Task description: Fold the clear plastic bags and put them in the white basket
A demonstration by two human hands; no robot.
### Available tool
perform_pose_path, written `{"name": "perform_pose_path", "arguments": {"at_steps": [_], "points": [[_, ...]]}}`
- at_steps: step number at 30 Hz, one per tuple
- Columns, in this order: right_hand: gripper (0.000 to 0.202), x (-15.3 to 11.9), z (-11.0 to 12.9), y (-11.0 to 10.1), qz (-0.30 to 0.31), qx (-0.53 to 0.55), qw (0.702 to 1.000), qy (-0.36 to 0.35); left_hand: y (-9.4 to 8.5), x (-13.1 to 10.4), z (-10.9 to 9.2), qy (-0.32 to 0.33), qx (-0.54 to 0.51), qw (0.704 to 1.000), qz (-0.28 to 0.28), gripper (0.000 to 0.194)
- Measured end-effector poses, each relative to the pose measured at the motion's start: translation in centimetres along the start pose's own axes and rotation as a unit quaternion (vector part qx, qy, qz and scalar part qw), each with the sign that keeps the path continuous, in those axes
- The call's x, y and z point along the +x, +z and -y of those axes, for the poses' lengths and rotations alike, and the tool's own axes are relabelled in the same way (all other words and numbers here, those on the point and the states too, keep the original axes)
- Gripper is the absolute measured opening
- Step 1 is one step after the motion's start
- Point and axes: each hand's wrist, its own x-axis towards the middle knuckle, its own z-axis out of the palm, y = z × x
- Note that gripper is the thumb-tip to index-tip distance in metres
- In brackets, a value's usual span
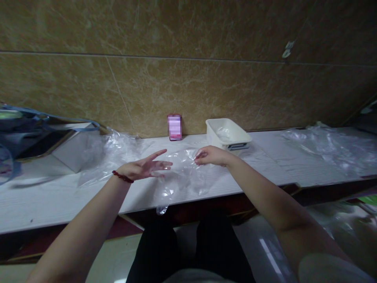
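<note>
A clear plastic bag (188, 173) lies crumpled on the white tabletop (141, 198), its lower end hanging over the front edge. My right hand (209, 156) pinches the bag's upper right part between closed fingers. On the bag's left side, my left hand (147, 166) has its fingers spread, with a dark red bracelet at the wrist. Whether its fingertips touch the film cannot be made out. Just behind my right hand stands a cream plastic box (241, 135) with some clear film inside.
A phone (174, 127) leans upright against the marbled wall. More clear plastic lies at the left (114, 153) and right (332, 147). A white carton (64, 157) stands at the left beside a blue-rimmed item. My legs are below the table's front edge.
</note>
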Motion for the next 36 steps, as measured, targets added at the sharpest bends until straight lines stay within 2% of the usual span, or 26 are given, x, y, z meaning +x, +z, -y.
{"name": "perform_pose_path", "arguments": {"at_steps": [2, 5, 8, 13, 17, 20, 22, 24, 27, 29, 33, 36], "points": [[0.023, 0.1, 1.5, -0.7, 0.056, -0.038, 0.998, -0.015, -0.1, 0.6, -1.3, -0.015, 0.035, 0.999, 0.020, 0.087], [0.023, 1.0, 3.4, -1.8, 0.135, -0.101, 0.985, -0.043, 0.3, 3.2, -3.1, 0.012, 0.122, 0.992, -0.014, 0.075], [0.022, 3.0, 4.4, -2.9, 0.152, -0.169, 0.973, -0.042, 0.2, 6.4, -4.5, 0.031, 0.251, 0.966, -0.044, 0.064], [0.018, 7.4, 5.0, -4.7, 0.039, -0.309, 0.950, 0.035, -2.1, 10.5, -7.2, -0.009, 0.389, 0.912, -0.132, 0.032], [0.014, 9.4, 6.3, -5.6, -0.055, -0.439, 0.896, 0.042, -3.5, 12.3, -9.3, -0.023, 0.407, 0.883, -0.233, 0.016], [0.016, 10.2, 7.0, -6.0, -0.147, -0.473, 0.869, 0.025, -3.6, 13.1, -10.4, 0.025, 0.357, 0.882, -0.306, 0.013], [0.018, 10.6, 7.0, -6.3, -0.208, -0.439, 0.874, 0.006, -3.5, 13.4, -10.8, 0.082, 0.336, 0.875, -0.339, 0.012], [0.020, 10.9, 6.7, -6.5, -0.256, -0.398, 0.880, -0.033, -3.4, 13.4, -11.0, 0.137, 0.358, 0.848, -0.365, 0.011], [0.020, 10.9, 5.6, -6.2, -0.287, -0.360, 0.881, -0.112, -3.1, 12.9, -10.2, 0.213, 0.408, 0.798, -0.390, 0.012], [0.018, 10.5, 4.5, -5.5, -0.282, -0.336, 0.886, -0.148, -2.9, 12.1, -8.8, 0.251, 0.417, 0.786, -0.380, 0.014], [0.018, 9.1, 1.1, -2.9, -0.246, -0.326, 0.900, -0.151, -2.5, 9.8, -3.9, 0.246, 0.415, 0.809, -0.336, 0.018], [0.017, 7.9, -2.0, -0.6, -0.175, -0.349, 0.905, -0.165, -2.3, 8.1, 0.5, 0.222, 0.427, 0.827, -0.289, 0.017]]}}
